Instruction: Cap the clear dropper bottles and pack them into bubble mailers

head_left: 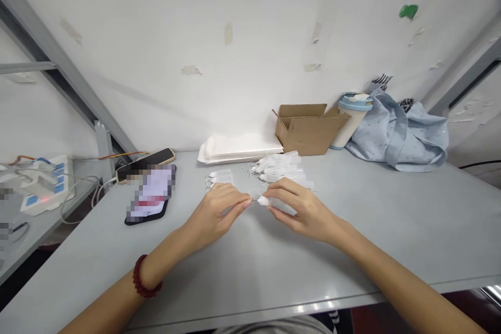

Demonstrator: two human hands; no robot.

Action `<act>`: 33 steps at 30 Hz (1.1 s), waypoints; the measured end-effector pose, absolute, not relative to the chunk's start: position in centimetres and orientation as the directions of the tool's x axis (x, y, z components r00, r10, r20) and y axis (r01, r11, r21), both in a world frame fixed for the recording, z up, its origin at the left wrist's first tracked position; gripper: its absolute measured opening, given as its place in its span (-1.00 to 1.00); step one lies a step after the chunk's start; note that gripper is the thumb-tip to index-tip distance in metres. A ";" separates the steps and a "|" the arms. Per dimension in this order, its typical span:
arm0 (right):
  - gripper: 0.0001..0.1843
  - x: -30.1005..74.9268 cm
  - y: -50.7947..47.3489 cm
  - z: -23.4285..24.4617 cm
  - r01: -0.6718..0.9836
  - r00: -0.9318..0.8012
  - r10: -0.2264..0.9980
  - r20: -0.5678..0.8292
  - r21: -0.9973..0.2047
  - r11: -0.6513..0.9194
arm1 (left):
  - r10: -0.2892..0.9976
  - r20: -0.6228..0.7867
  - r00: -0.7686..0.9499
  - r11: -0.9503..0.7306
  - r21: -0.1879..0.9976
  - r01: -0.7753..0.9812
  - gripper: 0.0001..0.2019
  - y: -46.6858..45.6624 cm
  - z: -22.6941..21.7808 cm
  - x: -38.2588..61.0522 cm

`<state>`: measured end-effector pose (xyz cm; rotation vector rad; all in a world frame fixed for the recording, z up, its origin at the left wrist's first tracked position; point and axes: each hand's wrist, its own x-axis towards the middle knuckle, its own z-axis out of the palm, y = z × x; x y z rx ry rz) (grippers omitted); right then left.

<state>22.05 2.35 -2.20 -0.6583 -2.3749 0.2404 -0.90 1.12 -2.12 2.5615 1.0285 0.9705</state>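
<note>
My right hand (299,206) holds a small bottle with a white pointed tip (263,201) between thumb and fingertips, just above the table. The tip points left, and most of the bottle's body is hidden by the fingers. Meeting it from the left, my left hand (223,207) is pinched closed at the thin end of the tip; what sits between those fingertips is too small to make out. Behind the right hand lies a pile of similar clear bottles with white tips (276,164). A smaller group of clear bottles (221,176) lies behind the left hand.
Flat white boxes (242,146) are stacked along the wall beside an open cardboard box (309,133). Further right are a tumbler (350,122) and a light-blue bag (403,133). Two phones, one charging (146,164), and one lit (151,195), lie left, near a power strip (49,182).
</note>
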 end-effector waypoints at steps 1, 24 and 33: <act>-0.77 22.0 2.3 -2.2 0.393 -0.661 0.513 0.548 -0.329 0.858 | 0.678 0.499 0.540 -0.734 0.418 0.535 -0.82 1.1 -2.1 -0.9; -0.77 22.0 2.1 -1.9 0.380 -0.655 0.507 0.560 -0.336 0.862 | 0.719 0.473 0.509 -0.693 0.542 0.475 -0.81 1.0 -1.9 -0.6; -0.76 22.0 2.1 -1.9 0.371 -0.653 0.496 0.573 -0.329 0.868 | 0.734 0.428 0.528 -0.675 0.552 0.490 -0.78 0.8 -1.5 -0.5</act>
